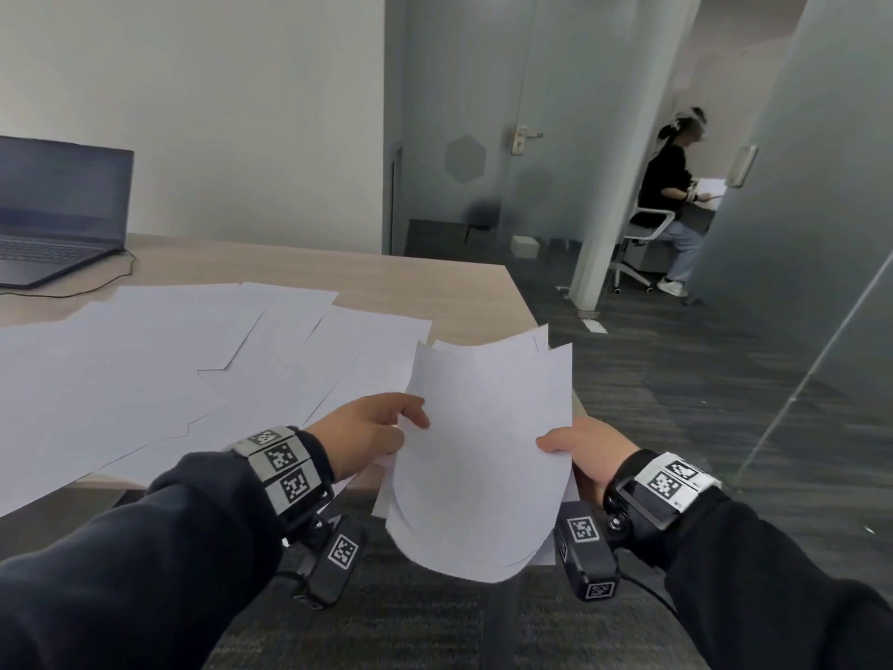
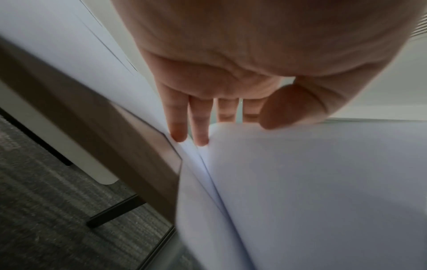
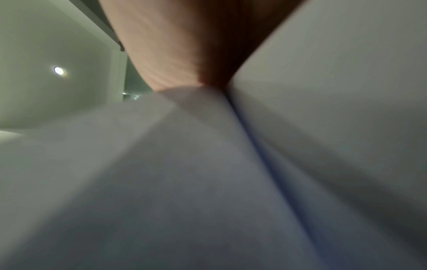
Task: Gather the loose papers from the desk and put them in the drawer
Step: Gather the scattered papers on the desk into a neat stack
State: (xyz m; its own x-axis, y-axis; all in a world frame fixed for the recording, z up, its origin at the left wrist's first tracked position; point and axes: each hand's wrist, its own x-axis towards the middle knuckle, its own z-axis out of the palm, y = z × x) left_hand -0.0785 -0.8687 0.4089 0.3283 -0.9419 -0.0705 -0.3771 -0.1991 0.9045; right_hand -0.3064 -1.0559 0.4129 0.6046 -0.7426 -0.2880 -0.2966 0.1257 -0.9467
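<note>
A bent stack of white papers [image 1: 483, 452] is held up in front of me, past the desk's [image 1: 410, 278] near right corner. My left hand [image 1: 410, 420] pinches its left edge between thumb and fingers; in the left wrist view the thumb [image 2: 286, 109] lies on the stack [image 2: 312, 182]. My right hand [image 1: 560, 444] grips the right edge, thumb on top. The right wrist view is filled by blurred paper [image 3: 208, 182] and part of the hand. Several loose sheets [image 1: 145, 369] lie spread over the desk. No drawer is in view.
An open dark laptop [image 1: 58, 210] with a thin cable sits at the desk's far left. Grey carpet [image 1: 676, 379] lies to the right. Behind glass partitions and a door [image 1: 531, 137], another person [image 1: 671, 195] sits on a white chair.
</note>
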